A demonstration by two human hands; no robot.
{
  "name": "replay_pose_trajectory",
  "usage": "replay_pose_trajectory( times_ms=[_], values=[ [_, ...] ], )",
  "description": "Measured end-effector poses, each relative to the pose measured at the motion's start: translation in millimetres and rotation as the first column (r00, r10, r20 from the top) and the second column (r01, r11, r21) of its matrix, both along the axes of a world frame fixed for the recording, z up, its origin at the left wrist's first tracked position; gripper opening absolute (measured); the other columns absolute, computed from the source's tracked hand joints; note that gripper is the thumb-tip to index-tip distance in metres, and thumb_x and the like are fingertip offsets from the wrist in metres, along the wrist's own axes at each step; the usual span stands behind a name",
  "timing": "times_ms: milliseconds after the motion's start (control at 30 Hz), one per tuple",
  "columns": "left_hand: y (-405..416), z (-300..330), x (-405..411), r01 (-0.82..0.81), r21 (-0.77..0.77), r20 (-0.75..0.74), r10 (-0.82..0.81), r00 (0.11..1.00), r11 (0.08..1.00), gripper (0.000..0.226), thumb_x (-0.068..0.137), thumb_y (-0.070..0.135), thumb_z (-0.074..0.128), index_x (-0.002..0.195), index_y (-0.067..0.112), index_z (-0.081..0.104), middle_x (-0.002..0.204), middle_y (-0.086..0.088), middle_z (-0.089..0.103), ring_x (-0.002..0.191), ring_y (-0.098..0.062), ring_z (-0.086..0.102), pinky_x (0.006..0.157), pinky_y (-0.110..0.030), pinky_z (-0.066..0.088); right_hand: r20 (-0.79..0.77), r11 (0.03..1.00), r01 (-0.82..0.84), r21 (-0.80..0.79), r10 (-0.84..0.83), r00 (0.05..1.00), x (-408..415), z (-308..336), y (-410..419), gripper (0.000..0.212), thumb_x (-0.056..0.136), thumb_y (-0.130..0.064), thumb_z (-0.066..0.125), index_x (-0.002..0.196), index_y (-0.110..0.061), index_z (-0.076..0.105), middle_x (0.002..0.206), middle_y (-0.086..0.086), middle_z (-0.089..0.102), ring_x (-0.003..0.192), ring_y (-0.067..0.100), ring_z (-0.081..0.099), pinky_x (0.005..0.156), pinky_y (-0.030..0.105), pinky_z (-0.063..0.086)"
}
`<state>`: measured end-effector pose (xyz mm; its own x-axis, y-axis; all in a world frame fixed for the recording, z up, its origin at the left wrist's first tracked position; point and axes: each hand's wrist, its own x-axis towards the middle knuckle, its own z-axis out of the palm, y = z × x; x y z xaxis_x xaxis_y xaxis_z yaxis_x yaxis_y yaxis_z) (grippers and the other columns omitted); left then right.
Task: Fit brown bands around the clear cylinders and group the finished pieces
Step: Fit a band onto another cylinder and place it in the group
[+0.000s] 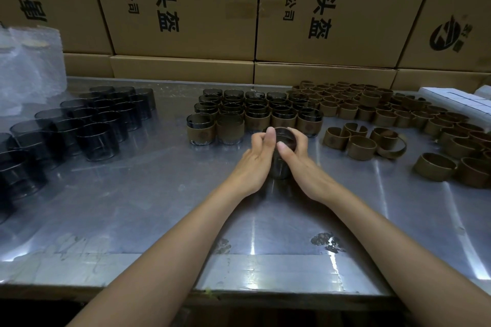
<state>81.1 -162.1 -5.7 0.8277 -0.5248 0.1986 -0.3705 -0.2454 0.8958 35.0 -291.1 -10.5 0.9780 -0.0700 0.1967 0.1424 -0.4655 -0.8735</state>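
Both hands meet at the middle of the steel worktop [132, 194], wrapped around a single clear cylinder [280, 167] that stands upright on the metal. The left hand [255, 159] curls round its left side with the thumb raised along the rim; the right hand [297, 156] curls round the right side, its thumb laid over the near edge of the rim. Whether a brown band already sits on this cylinder cannot be told, since the fingers cover most of its wall (only a dark, glassy lower part shows between the wrists).

Just beyond the hands stands the group of finished pieces [252, 111], cylinders each wearing a brown band, packed in close rows; the held cylinder is just in front of the nearest row, in line with it. To the right lies a wide spread of loose brown bands [372, 111], most standing on edge as open rings, with a few more nearer the front right edge [435, 167]. On the left side of the worktop, well apart from the hands, stand rows of bare clear cylinders [87, 125], dark-tinted and unbanded.

At the far left rear sits a heap of clear plastic wrap [29, 69]. A white flat box [457, 99] lies at the far right. Behind the worktop rises a wall of stacked cardboard cartons [186, 8] printed with black characters.
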Motion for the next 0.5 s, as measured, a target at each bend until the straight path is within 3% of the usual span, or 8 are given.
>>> replay_pose_trajectory(
  times_ms=[67,167,267,333,400,500],
  values=[
    [0.0,0.6,-2.2,0.033,-0.002,-0.002,-0.033,0.999,0.999,0.087,0.075,0.078,0.004,0.135,0.022,0.035,0.129,0.004,0.046,0.123,-0.011,0.043,0.101,-0.032,0.035,0.049,0.996,0.023,0.081,-0.027,0.998,0.2,0.7,1.2,0.086,0.076,-0.074,0.034,0.144,-0.028,0.011,0.13,-0.012,0.038,0.13,0.013,0.041,0.11,0.044,0.036],
    [-0.4,2.3,-6.7,0.066,-0.005,-0.011,-0.066,0.998,0.998,0.09,0.075,0.079,0.006,0.143,0.025,0.03,0.136,0.012,0.039,0.122,-0.005,0.037,0.098,-0.027,0.029,0.081,0.981,0.071,0.178,-0.087,0.993,-0.1,3.7,1.5,0.081,0.079,-0.067,0.034,0.143,-0.021,0.015,0.133,-0.006,0.036,0.131,0.014,0.04,0.108,0.035,0.037],
    [-1.7,6.0,-11.5,0.052,-0.021,-0.034,-0.053,0.998,0.998,0.09,0.075,0.078,0.007,0.145,0.025,0.026,0.125,0.018,0.032,0.108,0.007,0.034,0.087,-0.016,0.024,0.067,0.961,0.112,0.252,-0.133,0.989,-0.2,6.1,5.7,0.073,0.077,-0.067,0.034,0.136,-0.026,0.02,0.14,0.003,0.037,0.13,0.017,0.042,0.101,0.027,0.04],
    [-2.8,9.1,-14.6,0.041,-0.072,-0.079,-0.046,0.996,0.997,0.085,0.079,0.075,0.011,0.146,0.025,0.026,0.122,0.02,0.03,0.093,0.019,0.037,0.078,-0.008,0.026,0.043,0.944,0.133,0.303,-0.153,0.987,-0.6,6.4,7.5,0.068,0.075,-0.07,0.036,0.129,-0.032,0.023,0.141,0.005,0.04,0.128,0.019,0.045,0.106,0.038,0.04],
    [-3.6,9.9,-15.4,0.015,-0.126,-0.13,-0.031,0.991,0.992,0.081,0.082,0.074,0.016,0.145,0.025,0.03,0.122,0.02,0.032,0.1,0.015,0.037,0.085,-0.013,0.028,0.034,0.92,0.145,0.365,-0.169,0.985,-2.0,6.1,8.1,0.066,0.072,-0.074,0.041,0.124,-0.036,0.028,0.133,0.003,0.049,0.122,0.02,0.053,0.105,0.047,0.042],
    [-3.3,9.9,-15.0,-0.002,-0.2,-0.154,-0.029,0.988,0.98,0.062,0.092,0.067,0.024,0.133,0.026,0.045,0.121,0.019,0.047,0.104,0.011,0.046,0.09,-0.015,0.037,0.053,0.888,0.146,0.436,-0.187,0.981,-4.7,7.1,6.9,0.058,0.068,-0.075,0.046,0.113,-0.041,0.036,0.117,0.0,0.058,0.112,0.022,0.06,0.098,0.049,0.048]
  ],
)
